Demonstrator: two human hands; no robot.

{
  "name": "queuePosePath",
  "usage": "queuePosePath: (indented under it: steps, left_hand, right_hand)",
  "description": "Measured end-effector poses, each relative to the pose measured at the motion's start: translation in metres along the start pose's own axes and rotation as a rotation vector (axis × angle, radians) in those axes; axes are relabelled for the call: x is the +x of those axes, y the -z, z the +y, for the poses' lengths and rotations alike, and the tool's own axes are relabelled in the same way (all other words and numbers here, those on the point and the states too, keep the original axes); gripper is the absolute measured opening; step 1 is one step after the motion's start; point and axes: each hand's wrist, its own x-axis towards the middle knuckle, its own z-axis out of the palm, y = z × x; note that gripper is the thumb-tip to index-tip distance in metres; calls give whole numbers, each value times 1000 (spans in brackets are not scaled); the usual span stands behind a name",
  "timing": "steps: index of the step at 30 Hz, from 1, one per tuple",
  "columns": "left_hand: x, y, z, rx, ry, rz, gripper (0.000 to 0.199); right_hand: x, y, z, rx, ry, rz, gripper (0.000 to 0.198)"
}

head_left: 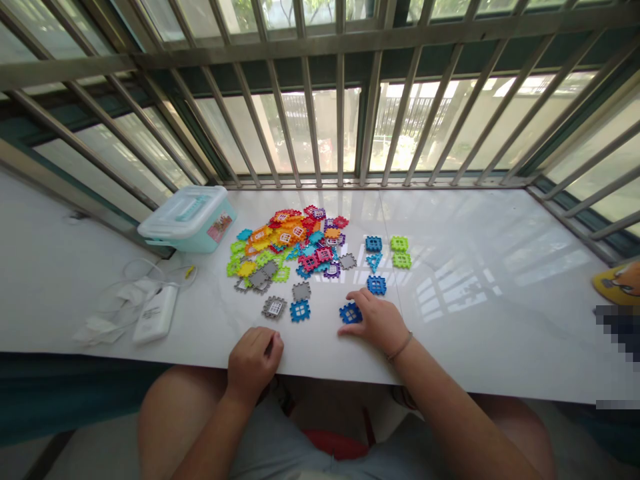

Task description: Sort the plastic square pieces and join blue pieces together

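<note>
My right hand grips a dark blue toothed building tile with a window grid between thumb and fingers, low over the white table. Just beyond the fingers lies another blue window tile. Farther back are a stacked-looking blue tile, a light blue triangle tile and two lime green tiles. At the table's front edge my left hand rests curled closed, with nothing seen in it. Nearest to it are a grey window tile, a blue window tile and a plain grey tile.
A mixed heap of colourful tiles covers the table's middle left. Behind it stands a lidded mint box. A white power bank with a cable lies at left. Metal window bars border the back; a yellow item sits far right.
</note>
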Motion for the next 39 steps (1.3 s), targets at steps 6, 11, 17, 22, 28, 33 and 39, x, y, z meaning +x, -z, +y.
queuePosePath:
  steps: [6,11,17,22,28,33,39]
  left_hand:
    - [0,0,0,10,1,-1,18]
    - [0,1,1,18,8,0,19]
    - [2,1,1,20,7,2,18]
    - [2,1,1,17,8,-2,19]
    - [2,1,1,10,8,4,19]
    - [3,2,2,13,5,6,19]
    - [2,1,1,17,-1,9,19]
  right_hand:
    - [-3,10,12,198,105,-35,76]
    - [-5,24,22,357,74,-107,69]
    - [-5,22,21,323,119,-107,52]
    - [-6,19,20,303,118,-90,44]
    - [-7,15,17,298,133,-25,41]
    - [-10,13,20,378,82,83,41]
    - [-10,23,35,408,-93,363,41]
